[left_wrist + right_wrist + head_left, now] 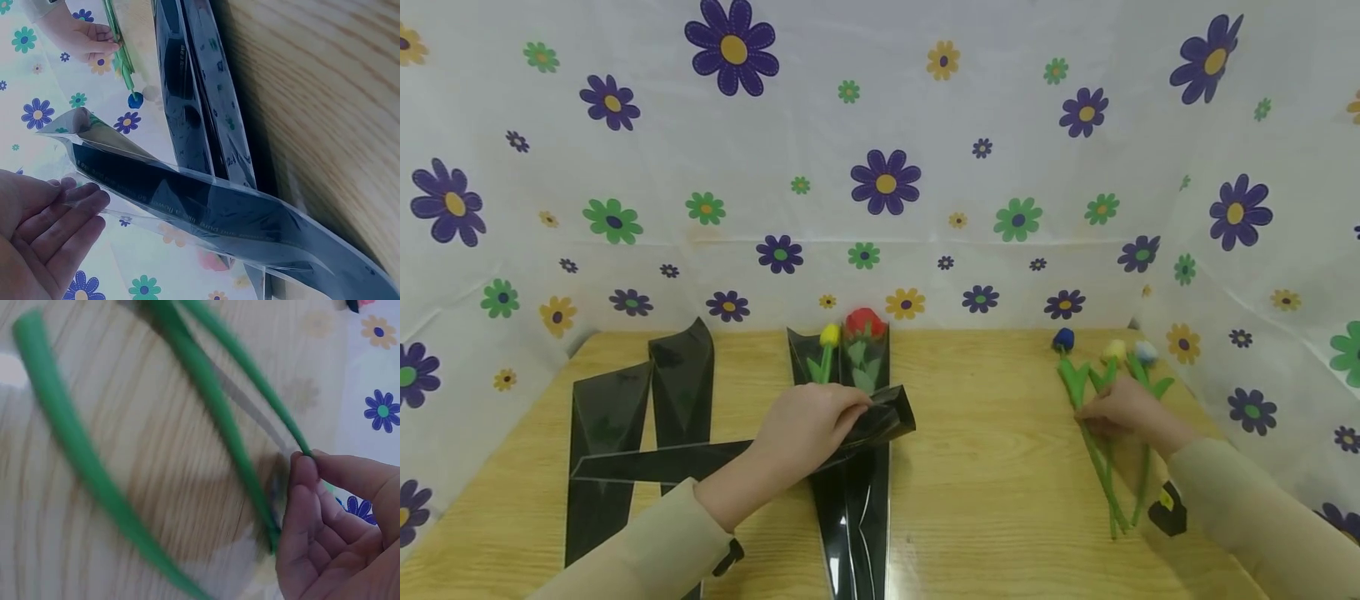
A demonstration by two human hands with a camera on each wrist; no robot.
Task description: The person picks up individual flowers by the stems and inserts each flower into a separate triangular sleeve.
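My left hand (808, 425) pinches the open end of a black, clear-fronted flower sleeve (891, 417), which lies slantwise across other sleeves. In the left wrist view, thumb and fingertips hold its clear film edge. Beneath it, black sleeves (850, 517) hold a yellow tulip (830, 336) and a red flower (865, 322). At the right, my right hand (1131, 412) pinches the green stem (269, 394) of a blue tulip (1063, 339). Beside that stem lie a pale yellow tulip (1115, 350) and a light blue tulip (1146, 352), partly behind the hand.
Two more black sleeves (606, 408) lie at the left of the wooden table (985, 467). A flower-printed white cloth (805, 142) stands behind the table and along its sides. A small dark object with a yellow mark (1167, 508) shows by the right sleeve cuff.
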